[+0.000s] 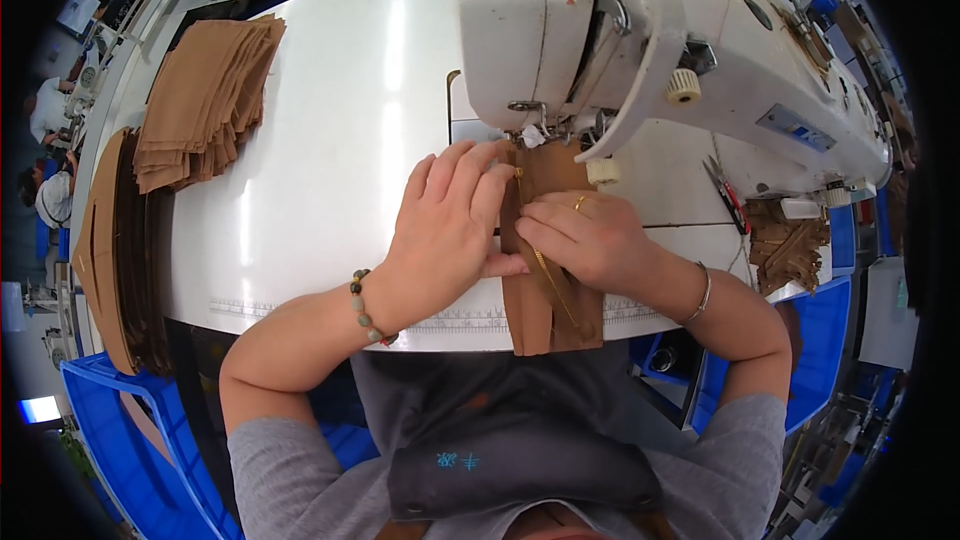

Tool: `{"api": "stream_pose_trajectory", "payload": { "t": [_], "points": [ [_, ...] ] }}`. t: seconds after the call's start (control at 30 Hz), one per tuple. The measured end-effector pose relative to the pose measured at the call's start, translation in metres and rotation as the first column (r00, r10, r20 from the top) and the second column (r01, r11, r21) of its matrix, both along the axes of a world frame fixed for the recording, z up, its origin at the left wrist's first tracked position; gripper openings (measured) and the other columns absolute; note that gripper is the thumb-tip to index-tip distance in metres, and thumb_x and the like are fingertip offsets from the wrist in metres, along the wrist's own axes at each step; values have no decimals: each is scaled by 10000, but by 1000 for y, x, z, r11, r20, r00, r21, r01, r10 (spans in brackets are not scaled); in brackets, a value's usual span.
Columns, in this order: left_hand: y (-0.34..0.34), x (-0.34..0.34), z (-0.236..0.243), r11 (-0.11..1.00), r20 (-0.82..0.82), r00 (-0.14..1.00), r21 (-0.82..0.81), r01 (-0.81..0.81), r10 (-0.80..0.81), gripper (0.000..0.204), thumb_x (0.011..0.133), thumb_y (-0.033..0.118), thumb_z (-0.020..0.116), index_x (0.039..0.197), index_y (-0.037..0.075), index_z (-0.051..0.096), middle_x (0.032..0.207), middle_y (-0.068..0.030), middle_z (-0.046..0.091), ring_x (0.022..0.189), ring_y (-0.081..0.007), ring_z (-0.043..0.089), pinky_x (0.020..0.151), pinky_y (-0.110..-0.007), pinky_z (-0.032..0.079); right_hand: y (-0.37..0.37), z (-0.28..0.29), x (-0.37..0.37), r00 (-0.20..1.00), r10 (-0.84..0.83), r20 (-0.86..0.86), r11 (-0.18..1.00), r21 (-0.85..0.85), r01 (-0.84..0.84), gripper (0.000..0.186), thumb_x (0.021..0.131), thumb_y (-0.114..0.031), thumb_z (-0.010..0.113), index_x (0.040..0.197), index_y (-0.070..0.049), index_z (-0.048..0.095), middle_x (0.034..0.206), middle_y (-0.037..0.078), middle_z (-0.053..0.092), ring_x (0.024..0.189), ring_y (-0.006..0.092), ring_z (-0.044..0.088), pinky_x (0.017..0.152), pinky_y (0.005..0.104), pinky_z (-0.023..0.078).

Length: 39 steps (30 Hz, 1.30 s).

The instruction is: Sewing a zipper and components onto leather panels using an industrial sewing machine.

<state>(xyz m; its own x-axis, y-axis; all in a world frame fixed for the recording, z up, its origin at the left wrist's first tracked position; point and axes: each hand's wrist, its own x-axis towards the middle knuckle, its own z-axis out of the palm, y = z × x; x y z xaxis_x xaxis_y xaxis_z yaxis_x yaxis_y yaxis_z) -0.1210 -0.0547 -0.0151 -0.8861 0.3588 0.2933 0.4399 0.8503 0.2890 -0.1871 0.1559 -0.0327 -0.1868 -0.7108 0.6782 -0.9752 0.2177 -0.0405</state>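
A brown fabric piece (530,325) with a gold-toothed zipper (553,285) runs from under the sewing machine's (560,30) needle area toward me, past the table's front edge. My left hand (450,208) lies over the left side of the fabric. Its fingers are stretched toward the presser foot and its thumb is apart, close to the fabric's left edge. On the right side, my right hand (585,240) has its fingers bent and pressed together at the zipper. What lies under those fingertips is partly hidden. The needle itself is hard to make out.
Stacked brown fabric pieces (208,95) lie at the left, beside a pile of longer brown panels (105,250). To the right are red-handled scissors (728,195) and a bundle of small brown pieces (790,245). Blue bins (135,440) flank the white table (300,190).
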Motion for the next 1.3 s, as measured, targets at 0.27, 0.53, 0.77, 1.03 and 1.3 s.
{"api": "stream_pose_trajectory", "payload": {
  "t": [0.27, 0.53, 0.77, 1.03, 1.3],
  "points": [
    [3, 3, 4, 978, -30, 999, -209, 15, -22, 835, 677, 411, 871, 1369, 54, 569, 1484, -60, 533, 1396, -331, 454, 1163, -529, 342, 3, 3, 1, 995, -91, 35, 991, 105, 87, 197, 709, -173, 699, 878, -85, 649, 870, 19, 579, 800, 176, 643, 742, 323, 556],
    [5, 4, 9, 965, 62, 998, -261, 18, -2, 804, 706, 401, 849, 1374, 51, 569, 1473, -46, 561, 1340, -276, 491, 1178, -562, 333, 2, -3, -4, 957, -171, 235, 976, 171, 133, 281, 818, -122, 691, 1083, -32, 669, 1312, 118, 664, 1039, 253, 709, 927, 398, 540],
    [4, 4, 7, 965, 58, 998, -261, 16, -1, 836, 698, 406, 847, 1390, 32, 562, 1490, -55, 555, 1301, -265, 511, 1175, -583, 336, 7, -6, -2, 964, -138, 227, 979, 175, 99, 341, 820, -116, 715, 1143, -14, 674, 1286, 115, 670, 1057, 268, 699, 934, 392, 546],
    [2, 4, 3, 977, 18, 1000, -211, 15, -12, 853, 709, 435, 843, 1403, 30, 556, 1485, -82, 560, 1365, -294, 485, 1181, -584, 330, 8, -4, 1, 965, -212, 156, 962, 209, 178, 376, 817, -137, 709, 1180, -39, 691, 1288, 103, 665, 1121, 267, 679, 951, 388, 545],
    [-2, -5, -2, 976, -30, 1000, -216, -17, 11, 874, 747, 594, 781, 1392, 41, 575, 1393, -84, 603, 1368, -326, 486, 1179, -578, 323, 5, -9, -2, 950, -252, 185, 954, 214, 212, 401, 843, -150, 675, 1227, -41, 710, 1303, 120, 683, 1074, 273, 689, 1009, 443, 513]
  ]
}}
